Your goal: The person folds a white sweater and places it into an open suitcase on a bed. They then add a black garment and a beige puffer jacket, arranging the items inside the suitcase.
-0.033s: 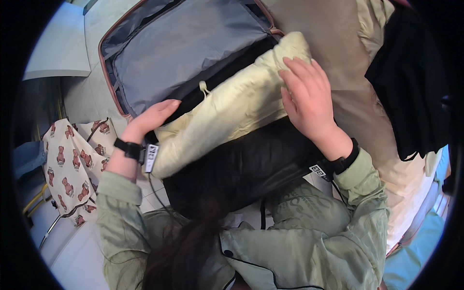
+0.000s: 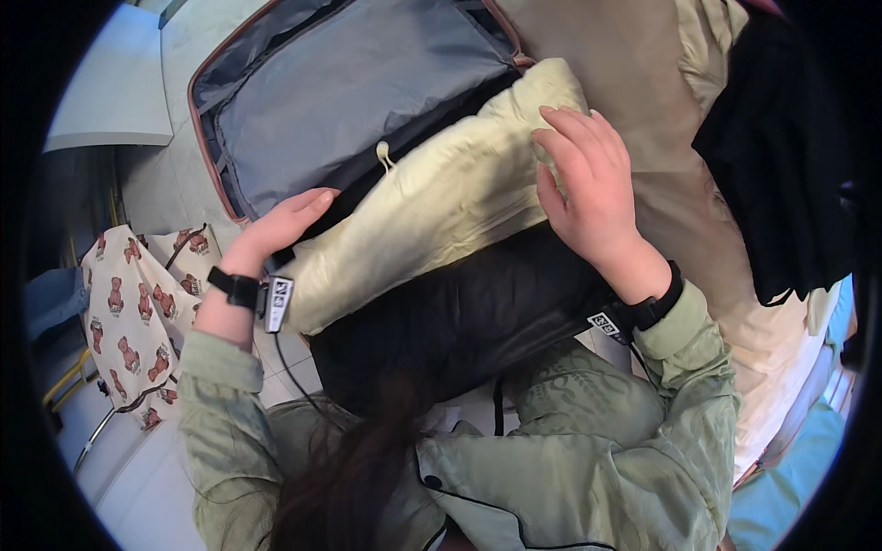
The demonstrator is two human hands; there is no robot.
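A cream puffy cloth bundle (image 2: 441, 202) lies slantwise before me, a short drawstring (image 2: 384, 154) sticking out from its far edge. At its left end is my left hand (image 2: 280, 225), stretched out along the far side; some of its fingers are hidden. My right hand (image 2: 588, 174) rests at the bundle's right end, with fingers apart and slightly bent. Beneath and nearer to me is a smooth black item (image 2: 450, 317), partly covered by the bundle. Just beyond lies an open suitcase (image 2: 195, 119) with grey lining and pinkish trim.
To the right, a brownish-beige cloth (image 2: 634, 110) spreads out, with a black garment (image 2: 772, 165) on it. At left hangs a cream bag with a bear print (image 2: 124, 321). A white panel (image 2: 115, 83) stands at the upper left.
My left hand has shifted slightly left. The bundle's left part looks a little flatter and wider, and its drawstring has moved slightly up. My right hand stays almost in place.
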